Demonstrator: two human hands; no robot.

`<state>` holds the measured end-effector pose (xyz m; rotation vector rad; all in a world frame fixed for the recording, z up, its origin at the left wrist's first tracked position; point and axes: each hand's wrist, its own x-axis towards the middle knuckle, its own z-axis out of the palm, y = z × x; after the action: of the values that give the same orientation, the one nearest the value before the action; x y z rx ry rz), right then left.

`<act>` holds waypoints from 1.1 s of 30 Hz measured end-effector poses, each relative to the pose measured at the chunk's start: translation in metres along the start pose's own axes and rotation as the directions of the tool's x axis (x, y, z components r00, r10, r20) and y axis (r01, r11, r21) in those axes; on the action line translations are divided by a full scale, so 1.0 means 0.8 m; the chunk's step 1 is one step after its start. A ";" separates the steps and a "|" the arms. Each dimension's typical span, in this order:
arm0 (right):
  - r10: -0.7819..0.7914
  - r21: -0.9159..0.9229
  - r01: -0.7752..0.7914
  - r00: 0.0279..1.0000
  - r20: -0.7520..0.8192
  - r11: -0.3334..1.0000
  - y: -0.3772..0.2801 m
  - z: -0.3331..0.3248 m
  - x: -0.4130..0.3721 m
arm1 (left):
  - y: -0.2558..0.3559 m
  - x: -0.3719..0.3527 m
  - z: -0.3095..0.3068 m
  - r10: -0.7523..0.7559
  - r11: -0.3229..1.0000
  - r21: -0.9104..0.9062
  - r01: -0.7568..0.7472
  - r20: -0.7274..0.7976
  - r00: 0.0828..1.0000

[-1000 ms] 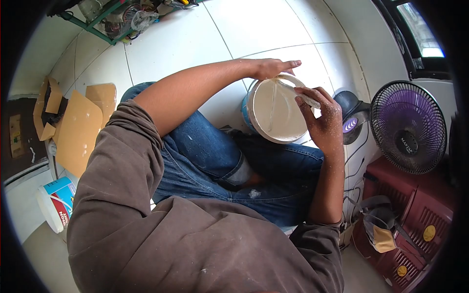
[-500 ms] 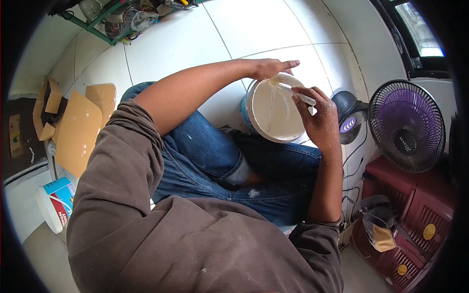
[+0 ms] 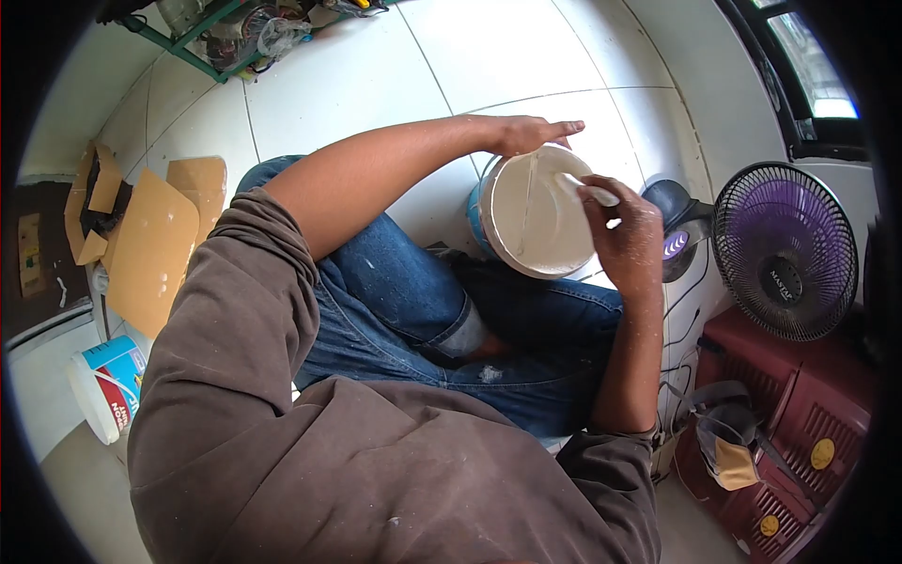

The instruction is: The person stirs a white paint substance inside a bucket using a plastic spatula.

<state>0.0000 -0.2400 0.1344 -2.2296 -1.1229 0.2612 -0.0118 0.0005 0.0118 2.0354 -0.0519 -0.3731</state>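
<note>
In the head view, a paint bucket [image 3: 486, 209] with a blue outside stands tilted on the floor beyond my crossed legs, its inside coated with off-white paint [image 3: 550, 246]. My left hand [image 3: 526, 134] grips its far rim, thumb stretched out to the right; the other fingers are mostly hidden. My right hand [image 3: 625, 221], speckled with white, is closed around the pale handle of a paintbrush [image 3: 603, 196]. The brush head is blurred and sits inside the bucket mouth, near the right wall. A thin pale line crosses the opening.
A black and purple fan [image 3: 785, 249] and a dark red cabinet [image 3: 780, 414] stand to the right, with a mask [image 3: 731, 451] hanging there and cables nearby. Cardboard [image 3: 155, 249] and another paint bucket [image 3: 105, 390] are at the left. A green rack [image 3: 202, 47] stands at the back.
The paintbrush has left the far rim and moved right and down into the bucket mouth. My left hand keeps its hold on the rim.
</note>
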 end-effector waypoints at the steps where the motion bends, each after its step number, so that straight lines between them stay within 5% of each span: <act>1: 0.014 -0.042 -0.012 0.999 0.044 0.999 -0.002 0.005 0.000 | 0.000 0.000 0.000 0.069 0.996 0.065 -0.067 -0.029 0.997; 4: 0.000 -0.114 0.014 0.993 0.119 0.993 0.013 0.032 0.005 | -0.005 0.010 0.001 -0.037 0.996 -0.080 0.038 0.011 0.999; 6: -0.123 -0.264 0.189 0.961 0.248 0.946 0.037 0.059 0.005 | -0.017 0.018 0.006 -0.033 0.992 -0.123 0.034 0.010 0.999; 7: -0.121 -0.268 0.187 0.962 0.244 0.945 0.049 0.071 0.005 | -0.012 0.018 0.005 -0.024 0.986 -0.165 0.024 0.005 1.000; 9: 0.036 -0.420 0.215 0.856 0.516 0.882 0.056 0.085 0.007 | 0.002 0.006 0.002 -0.062 0.981 -0.183 0.066 0.028 0.998; 11: 0.023 -0.412 0.243 0.839 0.543 0.878 0.049 0.079 0.006 | 0.013 -0.002 -0.001 -0.106 0.973 -0.200 0.113 0.045 0.993; 17: 0.064 -0.292 0.032 0.947 0.315 0.956 0.019 0.036 0.008 | 0.006 0.000 -0.002 -0.065 0.982 -0.176 0.071 0.038 0.997; 23: 0.099 0.023 -0.100 0.994 0.037 0.995 0.014 -0.003 0.009 | 0.005 -0.002 -0.001 -0.028 0.995 -0.100 0.026 -0.019 0.999; 25: 0.097 0.088 -0.098 0.995 0.017 0.991 0.015 -0.005 0.008 | -0.001 0.001 0.002 0.064 0.998 -0.006 -0.065 -0.059 0.996; 33: 0.018 0.187 -0.012 0.999 -0.029 0.982 0.005 -0.008 0.009 | -0.005 0.005 0.004 0.031 0.998 -0.060 -0.034 -0.048 0.998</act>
<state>0.0095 -0.2388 0.1376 -2.0706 -1.0217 0.3239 -0.0095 -0.0009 0.0065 1.9805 -0.0442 -0.3033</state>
